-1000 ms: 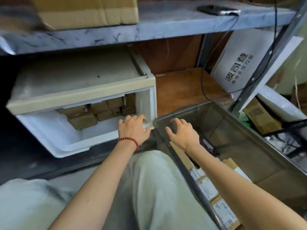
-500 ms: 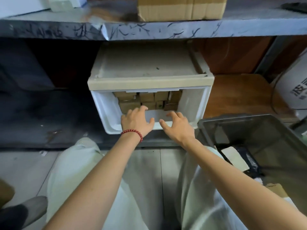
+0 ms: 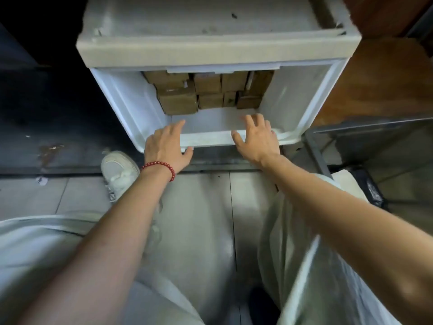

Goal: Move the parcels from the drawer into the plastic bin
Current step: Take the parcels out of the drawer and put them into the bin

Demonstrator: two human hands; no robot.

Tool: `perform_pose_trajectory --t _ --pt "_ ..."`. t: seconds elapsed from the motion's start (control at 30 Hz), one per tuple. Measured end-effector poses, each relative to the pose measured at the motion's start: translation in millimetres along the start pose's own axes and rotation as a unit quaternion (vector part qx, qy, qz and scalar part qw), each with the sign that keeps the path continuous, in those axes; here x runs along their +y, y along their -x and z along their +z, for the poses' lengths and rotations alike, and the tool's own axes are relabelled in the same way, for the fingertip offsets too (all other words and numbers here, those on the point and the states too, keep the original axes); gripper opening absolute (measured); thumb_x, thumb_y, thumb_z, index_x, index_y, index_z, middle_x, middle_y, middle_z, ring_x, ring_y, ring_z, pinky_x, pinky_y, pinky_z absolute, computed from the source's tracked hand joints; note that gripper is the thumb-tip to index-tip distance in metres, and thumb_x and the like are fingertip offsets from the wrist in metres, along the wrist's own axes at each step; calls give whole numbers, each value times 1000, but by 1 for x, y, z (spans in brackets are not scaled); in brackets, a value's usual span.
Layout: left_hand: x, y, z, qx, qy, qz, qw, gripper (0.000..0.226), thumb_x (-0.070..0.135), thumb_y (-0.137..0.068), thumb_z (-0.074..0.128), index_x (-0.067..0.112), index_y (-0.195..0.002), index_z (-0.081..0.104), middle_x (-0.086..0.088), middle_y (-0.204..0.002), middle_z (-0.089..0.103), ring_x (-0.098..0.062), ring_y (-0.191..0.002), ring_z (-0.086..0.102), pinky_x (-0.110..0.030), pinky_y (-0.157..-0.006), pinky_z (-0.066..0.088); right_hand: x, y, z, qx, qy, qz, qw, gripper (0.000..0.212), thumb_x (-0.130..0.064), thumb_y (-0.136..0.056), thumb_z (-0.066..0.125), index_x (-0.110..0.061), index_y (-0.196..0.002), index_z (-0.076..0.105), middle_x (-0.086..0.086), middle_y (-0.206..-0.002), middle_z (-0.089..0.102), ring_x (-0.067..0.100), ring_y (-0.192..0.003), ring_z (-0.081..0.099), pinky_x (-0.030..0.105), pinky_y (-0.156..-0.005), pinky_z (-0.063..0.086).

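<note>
The cardboard parcels (image 3: 208, 90) are sitting packed in a tight stack at the very back of the white drawer (image 3: 293, 102), in the upper middle of the frame. They are half tucked under the cabinet top, so they are calling for a deep reach. Your left hand (image 3: 165, 146) is lying across the drawer's front lip at centre left, fingers straight and pointing inside, thumb just below the edge. Your right hand (image 3: 256, 137) is resting on the same lip at centre right, fingers spread toward the stack. Neither is holding a parcel yet. Both seem placed to steady the drawer before you go in — the bare drawer floor ahead is leaving your hands room. The grey plastic bin (image 3: 363, 126) is waiting at the right edge, just beside the drawer — keeping each carry short.
</note>
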State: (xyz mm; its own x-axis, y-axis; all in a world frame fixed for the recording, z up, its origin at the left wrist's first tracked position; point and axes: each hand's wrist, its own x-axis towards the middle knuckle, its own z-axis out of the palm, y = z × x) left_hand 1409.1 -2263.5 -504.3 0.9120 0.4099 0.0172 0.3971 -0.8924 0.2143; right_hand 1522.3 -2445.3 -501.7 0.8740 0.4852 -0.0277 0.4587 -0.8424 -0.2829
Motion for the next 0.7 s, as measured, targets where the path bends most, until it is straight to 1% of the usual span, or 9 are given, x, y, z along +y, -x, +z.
perform_pose_trajectory --t 0.1,0.17,0.27,0.4,0.47,0.57,0.63,0.7 --pt "-6 -20 5 10 -9 4 1000 69 40 -91 54 18 -149 25 -11 -146 39 -33 -129 40 -45 -104 36 -2 -21 12 3 19 4 1000 57 -48 -98 38 -15 -144 33 15 -148 34 34 -132 37 47 -109 30" --pt "-11 -34 13 4 -19 0 1000 69 42 -91 54 19 -149 24 -11 -147 38 -32 -131 38 -45 -105 35 -1 -34 23 -3 22 10 1000 59 -50 -98 37 -14 -145 32 15 -148 34 35 -132 37 48 -110 29" --pt "-15 -60 26 3 -29 -11 1000 70 45 -91 52 20 -150 23 -12 -147 36 -33 -130 38 -45 -105 35 1 -55 36 -3 13 7 1000 59 -49 -99 37 -15 -146 31 15 -146 36 35 -131 38 47 -109 29" --pt "-18 -92 41 2 -26 -46 999 73 49 -91 51 23 -151 18 -16 -151 27 -38 -133 33 -48 -105 33 0 -82 51 -16 -16 6 1000 59 -51 -98 38 -19 -147 30 14 -148 35 36 -132 38 47 -107 31" --pt "-23 -105 50 -3 -20 -61 998 76 50 -90 52 25 -151 13 -16 -154 20 -40 -137 27 -50 -106 32 -3 -97 62 -31 -25 -2 999 60 -52 -99 37 -19 -149 27 14 -151 30 37 -134 36 47 -107 31" --pt "-33 -120 61 -12 -2 -101 995 80 51 -90 53 29 -151 5 -16 -157 8 -39 -143 14 -51 -110 27 -15 -120 77 -57 -51 -12 997 65 -54 -99 35 -22 -153 18 13 -159 18 36 -138 35 47 -107 33" --pt "-38 -128 64 -15 12 -129 991 80 49 -91 52 30 -151 4 -17 -157 5 -38 -144 13 -49 -112 26 -25 -134 85 -73 -87 -17 993 65 -53 -99 37 -26 -153 16 13 -161 13 35 -140 32 47 -107 35" --pt "-38 -135 66 -10 17 -130 991 77 46 -92 52 33 -151 3 -17 -156 5 -39 -143 15 -49 -112 26 -34 -143 93 -77 -125 -37 989 61 -48 -99 41 -29 -153 17 13 -158 20 35 -138 35 46 -105 37"
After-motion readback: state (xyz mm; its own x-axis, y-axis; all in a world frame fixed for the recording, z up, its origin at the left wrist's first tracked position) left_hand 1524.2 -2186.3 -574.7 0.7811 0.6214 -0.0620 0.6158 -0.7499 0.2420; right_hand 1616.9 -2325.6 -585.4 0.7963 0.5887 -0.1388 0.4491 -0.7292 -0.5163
